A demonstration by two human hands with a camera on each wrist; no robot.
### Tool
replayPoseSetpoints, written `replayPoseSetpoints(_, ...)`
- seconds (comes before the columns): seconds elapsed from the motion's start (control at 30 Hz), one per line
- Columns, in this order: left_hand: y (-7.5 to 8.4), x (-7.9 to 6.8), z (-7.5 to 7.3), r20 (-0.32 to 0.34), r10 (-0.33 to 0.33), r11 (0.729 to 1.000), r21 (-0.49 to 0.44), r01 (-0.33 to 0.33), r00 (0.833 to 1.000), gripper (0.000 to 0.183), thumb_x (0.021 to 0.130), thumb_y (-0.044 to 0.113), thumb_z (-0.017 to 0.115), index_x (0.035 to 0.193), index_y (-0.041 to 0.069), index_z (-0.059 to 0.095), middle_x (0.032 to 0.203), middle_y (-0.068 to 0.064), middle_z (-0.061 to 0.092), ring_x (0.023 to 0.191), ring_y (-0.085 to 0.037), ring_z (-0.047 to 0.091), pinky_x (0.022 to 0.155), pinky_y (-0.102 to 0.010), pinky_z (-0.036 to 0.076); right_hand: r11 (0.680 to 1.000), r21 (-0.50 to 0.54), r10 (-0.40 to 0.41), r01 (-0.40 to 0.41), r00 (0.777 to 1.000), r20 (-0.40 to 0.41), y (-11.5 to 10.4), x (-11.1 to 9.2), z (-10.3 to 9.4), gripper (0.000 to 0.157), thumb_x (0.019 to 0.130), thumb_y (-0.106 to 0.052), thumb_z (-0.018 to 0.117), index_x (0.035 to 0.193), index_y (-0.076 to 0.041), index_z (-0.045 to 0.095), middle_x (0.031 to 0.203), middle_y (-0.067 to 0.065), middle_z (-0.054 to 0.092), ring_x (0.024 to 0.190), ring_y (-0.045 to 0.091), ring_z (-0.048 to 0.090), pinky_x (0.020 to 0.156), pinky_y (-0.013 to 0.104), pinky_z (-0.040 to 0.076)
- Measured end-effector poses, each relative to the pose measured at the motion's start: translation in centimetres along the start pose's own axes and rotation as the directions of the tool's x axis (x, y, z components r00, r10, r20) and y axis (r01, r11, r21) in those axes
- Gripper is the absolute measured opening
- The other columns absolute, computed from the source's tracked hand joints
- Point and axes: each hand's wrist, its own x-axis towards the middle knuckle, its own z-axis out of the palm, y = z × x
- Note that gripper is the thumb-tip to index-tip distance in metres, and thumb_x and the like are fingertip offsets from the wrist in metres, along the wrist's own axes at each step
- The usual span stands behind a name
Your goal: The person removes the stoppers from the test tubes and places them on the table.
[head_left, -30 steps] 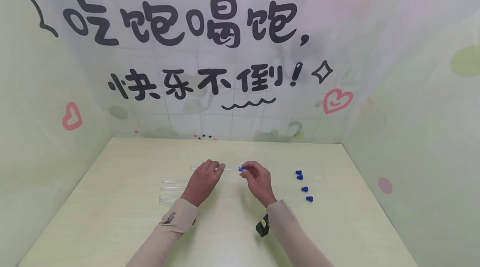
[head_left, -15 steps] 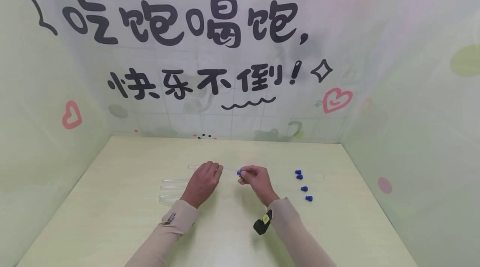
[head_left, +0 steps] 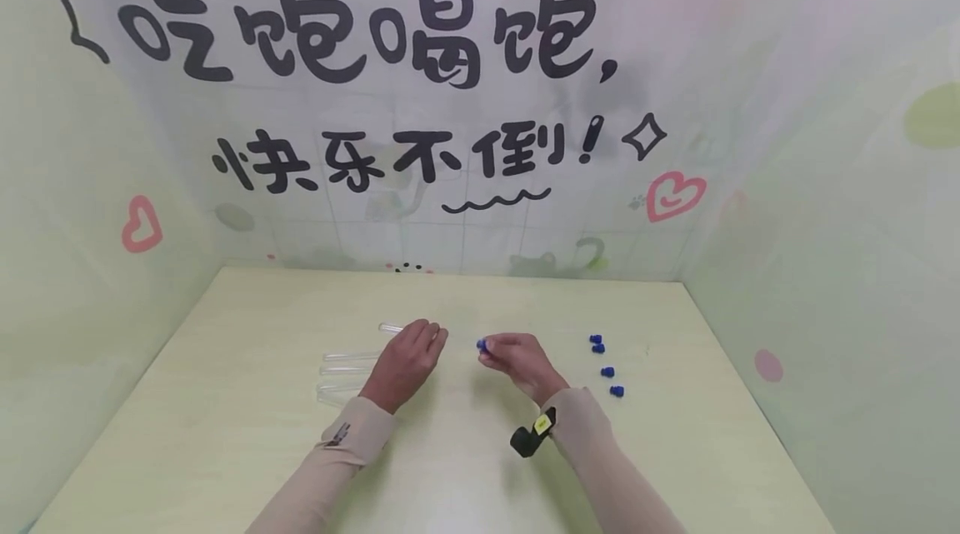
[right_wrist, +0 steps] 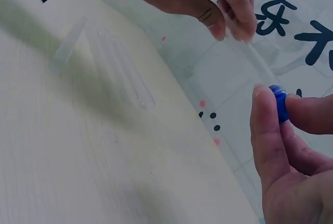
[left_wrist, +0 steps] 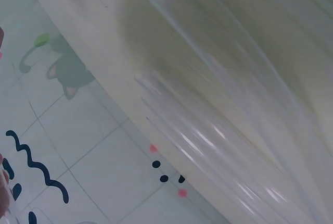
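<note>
My left hand grips a clear test tube, whose rounded end sticks out to the left in the head view. Between thumb and fingertips, my right hand pinches a blue cap. In the right wrist view the tube runs from the left fingers to the cap, and its end meets it; how far the cap sits on cannot be told. Several more clear tubes lie side by side on the table, partly hidden by the left wrist. The left wrist view shows clear tubes too, but hardly any of the hand.
Several loose blue caps lie in a rough row on the table to the right. Printed fabric walls close off the back and both sides. A black device hangs at the right wrist.
My right hand has turned about the cap, its fingers now drawn closer together, and the black device at its wrist has swung round. The left hand has kept nearly the same place, still holding the tube.
</note>
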Motion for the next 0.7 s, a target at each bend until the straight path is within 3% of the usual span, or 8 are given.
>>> replayPoseSetpoints(0.13, 0.0, -0.3, 0.0, 0.067, -0.03, 0.999, -0.027, 0.032, 0.997, 0.058, 0.1, -0.004, 0.008, 0.097, -0.001, 0.065, 0.089, -0.012, 0.068, 0.083, -0.023, 0.064, 0.076, -0.03, 0.055, 0.994, -0.033, -0.1, 0.1, 0.995, -0.003, 0.2, -0.1, 0.1, 0.026, 0.091, 0.002, 0.056, 0.113, 0.016, 0.056, 0.097, 0.012, 0.066, 0.078, 0.007, 0.067, 0.081, 0.024, 0.055)
replayPoseSetpoints(0.23, 0.1, -0.4, 0.1, 0.103, -0.064, 0.996, -0.059, 0.071, 0.993, 0.031, 0.097, -0.007, 0.033, 0.097, 0.0, 0.063, 0.089, -0.011, 0.067, 0.082, -0.023, 0.064, 0.075, -0.033, 0.055, 0.986, -0.055, -0.157, 0.156, 0.988, -0.006, 0.5, -0.1, 0.2, 0.024, 0.09, 0.005, 0.057, 0.111, 0.016, 0.056, 0.092, 0.006, 0.065, 0.078, 0.008, 0.067, 0.081, 0.025, 0.055)
replayPoseSetpoints(0.3, 0.1, -0.5, 0.1, 0.132, -0.087, 0.992, -0.078, 0.098, 0.987, 0.014, 0.088, -0.006, 0.053, 0.096, 0.002, 0.062, 0.089, -0.011, 0.066, 0.082, -0.023, 0.064, 0.073, -0.034, 0.054, 0.98, -0.073, -0.186, 0.185, 0.982, -0.007, 0.7, -0.1, 0.2, 0.023, 0.089, 0.006, 0.057, 0.11, 0.016, 0.056, 0.09, 0.004, 0.065, 0.079, 0.009, 0.067, 0.082, 0.027, 0.055)
replayPoseSetpoints(0.4, 0.2, -0.4, 0.0, 0.188, -0.111, 0.986, -0.1, 0.131, 0.976, 0.024, 0.074, -0.003, 0.072, 0.095, 0.005, 0.061, 0.09, -0.009, 0.066, 0.082, -0.023, 0.064, 0.073, -0.035, 0.054, 0.973, -0.118, -0.204, 0.2, 0.979, -0.022, 1.0, -0.1, 0.2, 0.022, 0.088, 0.006, 0.058, 0.109, 0.014, 0.058, 0.092, 0.007, 0.066, 0.082, 0.014, 0.068, 0.083, 0.029, 0.055)
replayPoseSetpoints(0.57, -0.1, 0.1, 0.0, 0.266, -0.127, 0.98, -0.118, 0.163, 0.956, 0.025, 0.074, -0.001, 0.074, 0.095, 0.007, 0.062, 0.091, -0.007, 0.066, 0.082, -0.021, 0.063, 0.072, -0.034, 0.054, 0.966, -0.179, -0.202, 0.188, 0.977, -0.062, 1.4, 0.2, -0.2, 0.021, 0.089, 0.004, 0.059, 0.109, 0.009, 0.06, 0.101, 0.018, 0.067, 0.093, 0.026, 0.068, 0.086, 0.032, 0.055)
replayPoseSetpoints(0.7, -1.2, 0.7, 0.6, 0.282, -0.14, 0.974, -0.132, 0.183, 0.949, 0.024, 0.075, -0.002, 0.071, 0.094, 0.007, 0.062, 0.091, -0.007, 0.065, 0.082, -0.021, 0.063, 0.071, -0.034, 0.053, 0.963, -0.196, -0.209, 0.188, 0.974, -0.093, 0.9, 0.6, -1.4, 0.022, 0.089, 0.002, 0.06, 0.11, 0.006, 0.061, 0.105, 0.019, 0.066, 0.096, 0.024, 0.068, 0.087, 0.032, 0.054)
